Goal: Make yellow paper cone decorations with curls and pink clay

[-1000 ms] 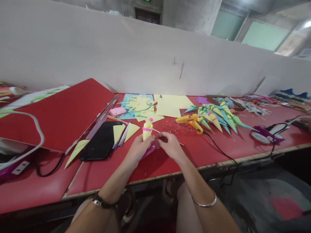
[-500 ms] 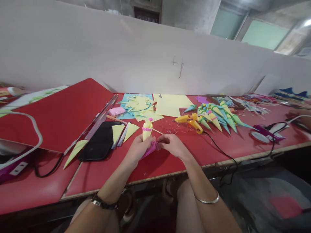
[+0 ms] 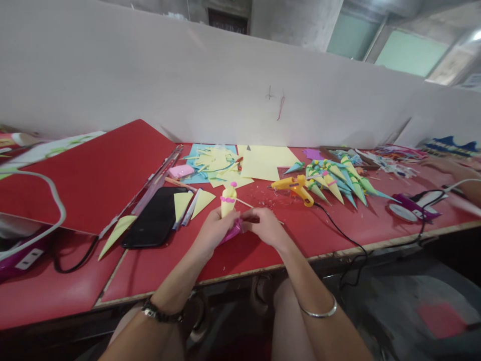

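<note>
My left hand [image 3: 216, 230] is closed around a yellow paper cone [image 3: 227, 206] with a pink band and a small pink ball at its top. Below the cone, pink-purple see-through material [image 3: 233, 229] shows between both hands. My right hand [image 3: 263, 225] pinches at the edge of this material, its fingertips close to those of the left. A thin pale stick [image 3: 243, 202] pokes out beside the cone and passes behind my right hand. The cone's lower end is hidden by my left fingers.
A yellow glue gun [image 3: 295, 187] lies right of my hands, by a pile of finished-looking cones [image 3: 338, 178]. To the left are a black phone [image 3: 156, 218] and yellow paper pieces [image 3: 203, 201]. Paper scraps [image 3: 216, 160] lie behind. Another person's hand [image 3: 447, 168] is at far right.
My right fingers have shifted slightly left on the pink-purple material, and the stick beside the cone shows a little differently. At far right, the other person's hand has reached farther over the table.
</note>
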Available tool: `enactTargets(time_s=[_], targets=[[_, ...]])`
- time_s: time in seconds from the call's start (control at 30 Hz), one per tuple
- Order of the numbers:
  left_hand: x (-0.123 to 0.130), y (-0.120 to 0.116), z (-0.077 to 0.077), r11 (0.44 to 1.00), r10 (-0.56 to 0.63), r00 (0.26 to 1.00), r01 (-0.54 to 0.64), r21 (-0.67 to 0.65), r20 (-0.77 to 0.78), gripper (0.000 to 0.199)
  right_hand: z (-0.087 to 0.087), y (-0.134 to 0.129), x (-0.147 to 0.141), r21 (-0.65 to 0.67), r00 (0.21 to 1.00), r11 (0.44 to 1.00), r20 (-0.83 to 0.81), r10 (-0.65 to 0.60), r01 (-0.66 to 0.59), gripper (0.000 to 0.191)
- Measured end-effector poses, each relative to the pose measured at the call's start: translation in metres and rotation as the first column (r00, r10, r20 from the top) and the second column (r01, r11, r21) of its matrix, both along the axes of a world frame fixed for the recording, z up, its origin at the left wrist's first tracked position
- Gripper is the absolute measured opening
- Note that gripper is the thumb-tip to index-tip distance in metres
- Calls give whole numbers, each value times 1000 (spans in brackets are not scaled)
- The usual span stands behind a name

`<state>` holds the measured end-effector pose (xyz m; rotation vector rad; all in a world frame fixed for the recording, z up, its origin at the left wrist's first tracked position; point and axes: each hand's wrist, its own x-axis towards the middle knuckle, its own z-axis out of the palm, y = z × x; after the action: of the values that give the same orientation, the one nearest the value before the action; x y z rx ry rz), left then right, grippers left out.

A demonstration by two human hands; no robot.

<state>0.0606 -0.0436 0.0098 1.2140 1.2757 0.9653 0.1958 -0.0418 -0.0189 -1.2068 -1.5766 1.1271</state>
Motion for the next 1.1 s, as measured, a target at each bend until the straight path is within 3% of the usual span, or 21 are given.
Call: enactTargets(time_s=[0.1, 0.3, 0.4, 0.47, 0.53, 0.77, 0.97, 1.1], targets=[[0, 0, 0, 1000, -2, 1000, 2, 7, -6, 21, 0, -2, -1, 81, 993, 995, 104, -64, 55, 13], [0, 0, 0, 1000, 8, 1000, -8, 8, 2, 23, 3, -4, 1, 154, 989, 988, 142, -48, 26, 13], [1, 0, 1, 1000, 5, 1000, -5, 12, 4, 24, 6, -4, 2, 228, 958, 956, 173, -229, 187, 15], [1, 0, 1, 1000, 7, 1000, -7, 17, 0, 25, 7, -4, 2, 266, 928, 913, 122, -351, 311, 16], [0, 0, 1, 1000, 9, 1000, -9, 15, -6, 26, 8, -4, 2, 247, 918, 892, 29, -397, 378, 18], [1, -1, -2, 997, -33, 999, 33, 65, -11, 28, 12, -5, -2, 58, 914, 938, -253, -317, 341, 17], [4, -3, -2, 993, -60, 998, 59, 107, 11, 28, 14, -8, -6, 72, 891, 949, -373, -260, 308, 17], [4, -3, -3, 990, -67, 997, 61, 126, 46, 27, 17, -10, -9, 110, 897, 948, -372, -238, 297, 30]])
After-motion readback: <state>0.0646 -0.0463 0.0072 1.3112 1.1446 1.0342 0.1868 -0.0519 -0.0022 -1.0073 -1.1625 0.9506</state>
